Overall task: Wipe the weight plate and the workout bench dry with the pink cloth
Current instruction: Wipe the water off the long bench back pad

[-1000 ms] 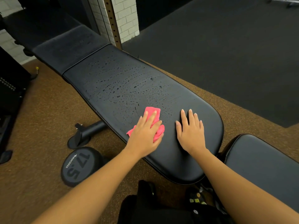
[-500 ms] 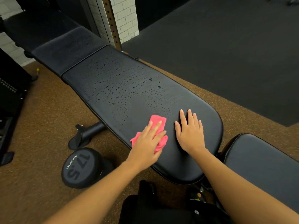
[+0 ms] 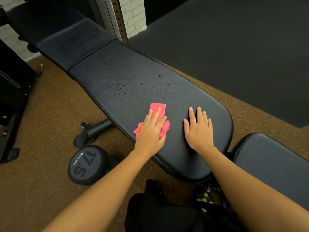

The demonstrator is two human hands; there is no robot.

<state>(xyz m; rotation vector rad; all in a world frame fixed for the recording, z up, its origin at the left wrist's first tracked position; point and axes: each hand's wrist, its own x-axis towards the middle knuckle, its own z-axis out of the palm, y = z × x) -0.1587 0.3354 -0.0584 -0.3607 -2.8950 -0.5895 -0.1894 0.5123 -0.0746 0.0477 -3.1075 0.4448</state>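
Now the left hand (image 3: 151,132) presses flat, fingers straight, on the crumpled pink cloth (image 3: 157,107) atop the wet black padded vinyl workout bench (image 3: 150,76). At the cloth's 3 o'clock, the right hand (image 3: 199,130) lies palm-down on the pad, holding nothing. At 8 o'clock, a round black weight marked 17.5 (image 3: 88,164) sits on the floor.

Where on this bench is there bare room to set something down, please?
The bench pad is bare at its near rounded end, between both wrists, and beyond the pink cloth, though droplets cover that stretch. The separate pad at right is bare too. Crowded: where the left hand presses the cloth beside the flat right hand.
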